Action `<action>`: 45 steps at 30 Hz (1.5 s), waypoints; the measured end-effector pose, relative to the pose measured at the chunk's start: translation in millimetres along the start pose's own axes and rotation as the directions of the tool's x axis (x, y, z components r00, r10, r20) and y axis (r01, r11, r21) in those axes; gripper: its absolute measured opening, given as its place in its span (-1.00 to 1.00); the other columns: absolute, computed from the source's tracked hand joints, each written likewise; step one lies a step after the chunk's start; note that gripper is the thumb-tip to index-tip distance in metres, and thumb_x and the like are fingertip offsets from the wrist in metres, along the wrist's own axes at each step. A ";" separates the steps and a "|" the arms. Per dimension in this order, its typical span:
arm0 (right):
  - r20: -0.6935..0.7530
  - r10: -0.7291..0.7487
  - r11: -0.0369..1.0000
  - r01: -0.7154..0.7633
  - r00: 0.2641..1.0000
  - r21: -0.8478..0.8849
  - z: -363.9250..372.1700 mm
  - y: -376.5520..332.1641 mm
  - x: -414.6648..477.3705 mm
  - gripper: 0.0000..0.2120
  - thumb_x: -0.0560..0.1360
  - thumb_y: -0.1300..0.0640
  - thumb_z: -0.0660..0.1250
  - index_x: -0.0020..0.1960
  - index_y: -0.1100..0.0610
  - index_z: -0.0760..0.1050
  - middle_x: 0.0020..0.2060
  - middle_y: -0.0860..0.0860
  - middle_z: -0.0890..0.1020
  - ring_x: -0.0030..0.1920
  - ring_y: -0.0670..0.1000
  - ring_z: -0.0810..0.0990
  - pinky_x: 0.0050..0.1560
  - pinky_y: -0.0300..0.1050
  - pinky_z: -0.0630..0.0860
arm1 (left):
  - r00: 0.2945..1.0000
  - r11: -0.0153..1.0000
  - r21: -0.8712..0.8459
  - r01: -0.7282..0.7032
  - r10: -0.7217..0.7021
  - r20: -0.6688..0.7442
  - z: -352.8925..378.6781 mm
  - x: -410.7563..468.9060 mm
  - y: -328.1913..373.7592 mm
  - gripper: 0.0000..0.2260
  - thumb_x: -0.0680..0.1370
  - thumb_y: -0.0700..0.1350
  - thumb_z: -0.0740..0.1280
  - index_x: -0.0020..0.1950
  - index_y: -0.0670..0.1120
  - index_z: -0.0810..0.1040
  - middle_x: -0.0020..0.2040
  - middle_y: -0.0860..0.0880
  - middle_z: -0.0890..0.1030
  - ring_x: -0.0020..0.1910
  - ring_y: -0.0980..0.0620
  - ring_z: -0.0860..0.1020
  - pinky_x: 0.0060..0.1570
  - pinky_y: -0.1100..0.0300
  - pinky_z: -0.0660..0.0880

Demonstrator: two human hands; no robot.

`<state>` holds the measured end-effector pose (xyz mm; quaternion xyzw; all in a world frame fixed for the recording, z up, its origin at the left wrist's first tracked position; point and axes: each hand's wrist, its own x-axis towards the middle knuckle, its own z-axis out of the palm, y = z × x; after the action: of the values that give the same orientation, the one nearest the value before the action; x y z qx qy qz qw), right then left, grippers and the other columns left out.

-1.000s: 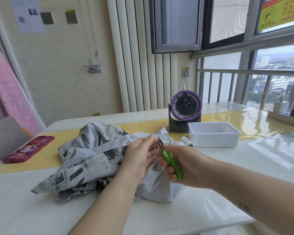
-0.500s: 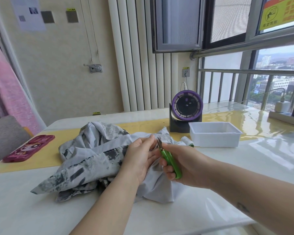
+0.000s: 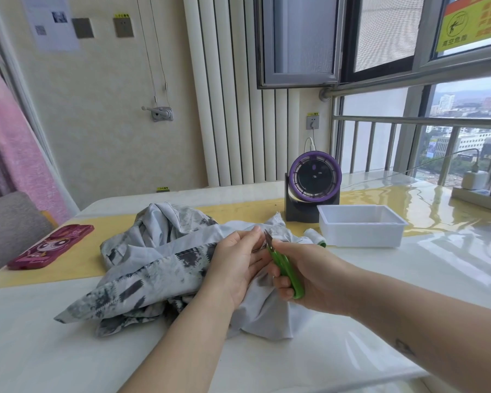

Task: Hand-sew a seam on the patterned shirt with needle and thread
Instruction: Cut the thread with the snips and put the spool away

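- The patterned shirt (image 3: 159,268) lies crumpled mid-tabletop (image 3: 40,350), toward the near edge.
- The left hand (image 3: 236,265) pinches a fold of it.
- The right hand (image 3: 312,276) grasps green snips (image 3: 281,260), blades beside the left fingertips.

Yellow window sign (image 3: 471,24) reading "高空危险"; small yellow wall labels (image 3: 121,16) unreadable.

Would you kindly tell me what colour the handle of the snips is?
Bright green; the snips show best in the head view.
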<state>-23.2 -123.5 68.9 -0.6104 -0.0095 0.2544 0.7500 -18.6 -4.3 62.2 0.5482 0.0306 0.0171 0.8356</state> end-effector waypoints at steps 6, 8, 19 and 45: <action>0.008 -0.013 1.000 0.013 1.000 -0.023 -1.4 0.8 0.4 -0.80 0.63 0.05 0.11 -0.03 0.17 0.36 -0.44 0.05 0.37 -0.48 -0.04 0.26 -0.54 -0.26 0.21 | 1.000 1.000 -0.017 0.005 -0.005 -0.008 0.2 -0.4 -0.1 -0.86 0.59 -0.19 0.26 -0.18 -0.15 0.45 -0.24 -0.07 0.56 -0.39 0.10 0.60 -0.40 0.29 0.54; 0.014 -0.016 1.000 0.016 1.000 -0.025 -2.3 -0.7 -0.9 -0.80 0.63 0.05 0.12 -0.03 0.18 0.36 -0.43 0.06 0.37 -0.48 -0.04 0.27 -0.53 -0.26 0.22 | 1.000 1.000 -0.010 0.003 -0.004 -0.012 0.0 -0.5 0.0 -0.86 0.59 -0.19 0.26 -0.18 -0.15 0.46 -0.25 -0.06 0.57 -0.40 0.10 0.61 -0.40 0.29 0.54; -0.126 -0.391 0.857 0.311 0.912 -0.410 -48.9 -55.0 -7.8 -0.73 0.60 0.06 0.17 0.02 0.26 0.51 -0.31 0.07 0.53 -0.41 -0.01 0.41 -0.36 -0.16 0.34 | 0.994 0.901 0.420 -0.110 0.110 0.025 3.6 8.0 21.9 -0.87 0.60 -0.11 0.26 -0.10 -0.14 0.49 -0.17 -0.01 0.65 -0.42 0.17 0.58 -0.40 0.35 0.50; 0.133 -0.538 -0.246 -0.004 0.832 -0.969 -126.3 -66.9 65.5 -0.69 0.57 -0.02 0.20 0.28 -0.01 0.47 0.25 -0.02 0.46 0.29 0.04 0.36 0.31 -0.02 0.23 | 0.907 0.739 0.531 -0.416 0.289 0.307 70.5 51.9 40.6 -0.85 0.55 0.00 0.31 -0.11 -0.04 0.60 -0.07 0.08 0.69 0.02 0.14 0.60 0.23 0.04 0.47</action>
<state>99.6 -221.2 78.9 -0.9689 -0.2021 -0.1377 0.0383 38.3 -49.4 125.8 0.7725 -0.1565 0.1090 0.6057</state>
